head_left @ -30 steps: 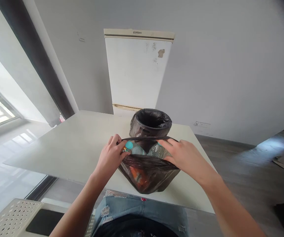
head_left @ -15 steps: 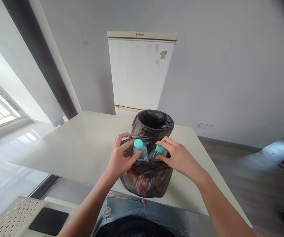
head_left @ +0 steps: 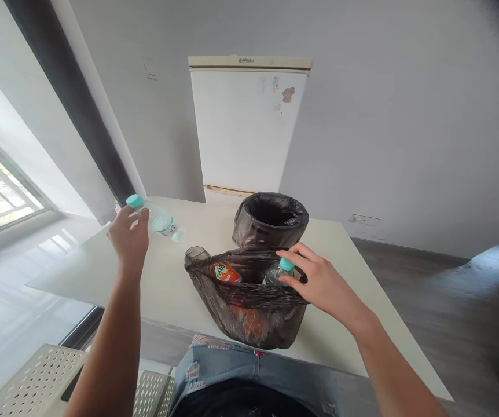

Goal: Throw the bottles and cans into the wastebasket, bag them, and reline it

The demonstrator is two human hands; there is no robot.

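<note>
My left hand (head_left: 130, 231) is closed around the neck of a clear plastic bottle (head_left: 161, 221) with a turquoise cap, tilted above the left of the table. Near the front edge sits a thin black plastic bag (head_left: 258, 318), its mouth spread open. Inside the bag show an orange-labelled package (head_left: 227, 272) and a second clear bottle (head_left: 272, 274) with a turquoise cap. The thumb and fingers of my right hand (head_left: 310, 270) grip that second bottle at its cap, its lower part hidden in the bag.
Just behind the bag stands a bin (head_left: 271, 217) lined with black plastic. Both rest on a pale table (head_left: 340, 324). Beyond is a white fridge (head_left: 249, 127) against the grey wall. A perforated beige surface (head_left: 36, 376) lies at lower left.
My left hand has lifted one bottle out of the bag and carried it up and left. The bag's left side now flares outward, showing the orange label. My right hand has barely moved.
</note>
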